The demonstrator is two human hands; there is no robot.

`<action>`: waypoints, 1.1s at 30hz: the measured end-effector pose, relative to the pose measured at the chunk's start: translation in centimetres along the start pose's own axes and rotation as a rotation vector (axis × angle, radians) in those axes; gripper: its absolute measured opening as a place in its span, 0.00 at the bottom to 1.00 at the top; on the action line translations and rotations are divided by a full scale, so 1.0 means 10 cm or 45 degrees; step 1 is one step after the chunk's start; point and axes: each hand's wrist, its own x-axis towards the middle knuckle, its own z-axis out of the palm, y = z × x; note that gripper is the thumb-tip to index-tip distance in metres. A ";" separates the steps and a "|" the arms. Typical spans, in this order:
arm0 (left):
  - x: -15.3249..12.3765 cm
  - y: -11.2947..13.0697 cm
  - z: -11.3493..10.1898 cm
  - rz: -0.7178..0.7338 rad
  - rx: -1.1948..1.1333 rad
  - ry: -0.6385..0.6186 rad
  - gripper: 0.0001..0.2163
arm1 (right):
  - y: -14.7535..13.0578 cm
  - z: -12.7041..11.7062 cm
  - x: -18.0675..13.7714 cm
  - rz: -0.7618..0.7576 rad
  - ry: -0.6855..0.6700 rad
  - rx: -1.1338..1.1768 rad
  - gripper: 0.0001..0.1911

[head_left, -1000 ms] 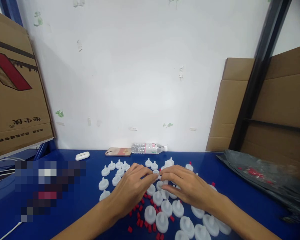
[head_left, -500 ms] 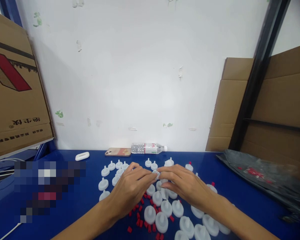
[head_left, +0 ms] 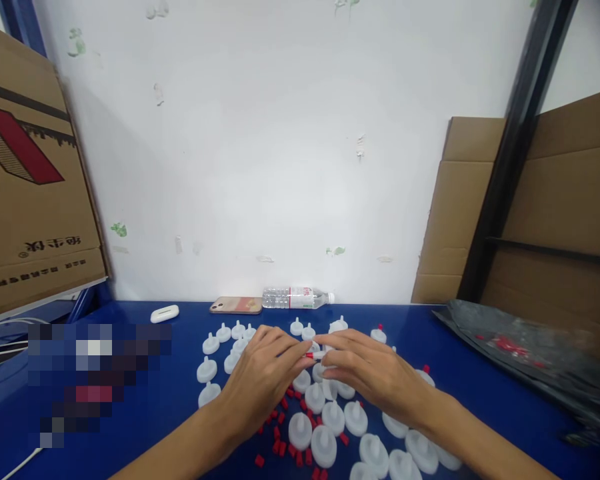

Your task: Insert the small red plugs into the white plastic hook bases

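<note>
since the earlier frame the fingertips have shifted in the head view, so that a small red piece (head_left: 309,355) shows just below mid-frame, pinched narrowly by the left hand (head_left: 266,370) and meeting a white spout (head_left: 318,355) that the right hand (head_left: 367,365) holds, its grip partly hidden. the step looks like fitting red onto white; the next move likely calls for aligned, steady pressure above the loose white pieces (head_left: 324,445) at lower centre.
</note>
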 end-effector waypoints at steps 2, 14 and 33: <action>0.01 0.01 -0.01 -0.051 -0.025 -0.081 0.09 | -0.02 -0.02 0.01 -0.017 0.022 -0.035 0.07; 0.05 0.12 -0.07 -0.113 -0.157 -0.294 0.13 | -0.07 -0.01 0.02 -0.086 0.029 -0.137 0.11; 0.01 0.18 -0.05 -0.249 -0.367 -0.235 0.12 | -0.15 -0.06 0.04 -0.159 0.073 -0.298 0.12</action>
